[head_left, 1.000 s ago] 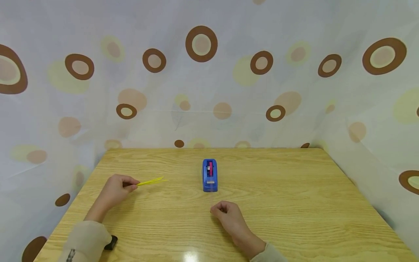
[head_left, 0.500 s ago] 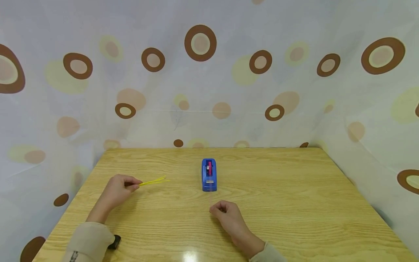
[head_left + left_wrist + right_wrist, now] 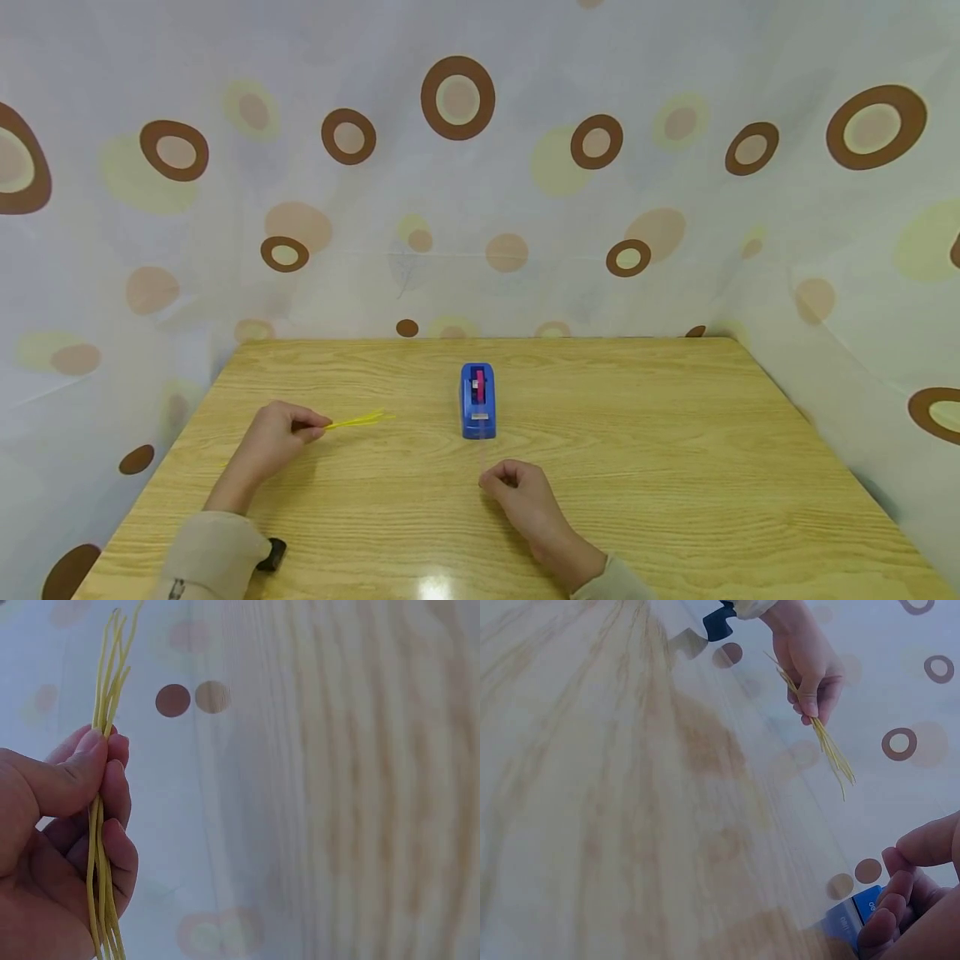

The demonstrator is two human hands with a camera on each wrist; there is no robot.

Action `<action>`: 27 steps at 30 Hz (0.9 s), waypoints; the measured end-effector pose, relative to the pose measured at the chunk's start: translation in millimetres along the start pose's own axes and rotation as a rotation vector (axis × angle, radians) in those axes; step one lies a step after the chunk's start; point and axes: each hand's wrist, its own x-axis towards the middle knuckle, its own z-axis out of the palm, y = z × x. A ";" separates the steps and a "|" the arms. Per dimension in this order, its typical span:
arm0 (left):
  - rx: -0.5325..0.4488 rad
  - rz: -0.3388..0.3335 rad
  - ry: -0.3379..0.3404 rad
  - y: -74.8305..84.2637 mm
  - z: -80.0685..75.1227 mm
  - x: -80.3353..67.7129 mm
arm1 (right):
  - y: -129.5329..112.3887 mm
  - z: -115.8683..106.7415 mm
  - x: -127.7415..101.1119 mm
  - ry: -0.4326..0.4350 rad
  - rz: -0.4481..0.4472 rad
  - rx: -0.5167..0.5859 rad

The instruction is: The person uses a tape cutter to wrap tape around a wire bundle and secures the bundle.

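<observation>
A bundle of thin yellow strands [image 3: 363,418], like strings or ties, is pinched between the thumb and fingers of my left hand [image 3: 270,442], above the left side of the table. In the left wrist view the strands [image 3: 100,862] run along the palm, with loose tips past the thumb. Near the table's middle sits a blue tape dispenser [image 3: 469,425] with a pink-cored roll. A clear strip of tape [image 3: 482,452] stretches from its front to my right hand [image 3: 531,508], whose thumb and forefinger pinch the end. The right wrist view shows the dispenser [image 3: 866,901] partly behind the fingers.
Wood-grain table [image 3: 675,467] spreads around both hands and the dispenser. A patterned cloth [image 3: 525,192] with brown rings hangs behind and at both sides. A black device [image 3: 272,554] is worn at the left sleeve.
My left hand has shifted slightly to the right with the yellow strands, whose tips now lie closer to the dispenser. The right hand keeps its hold on the tape, nearly still.
</observation>
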 end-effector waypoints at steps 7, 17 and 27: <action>-0.014 -0.025 -0.032 5.2 3.4 -1.2 | 0.5 0.6 0.6 -0.002 0.003 -0.001; 0.012 -0.008 -0.006 12.1 11.0 -1.7 | 1.3 0.2 1.2 -0.008 0.010 0.001; -0.008 0.020 -0.007 17.9 19.2 1.7 | 0.2 0.6 0.8 -0.002 0.017 0.002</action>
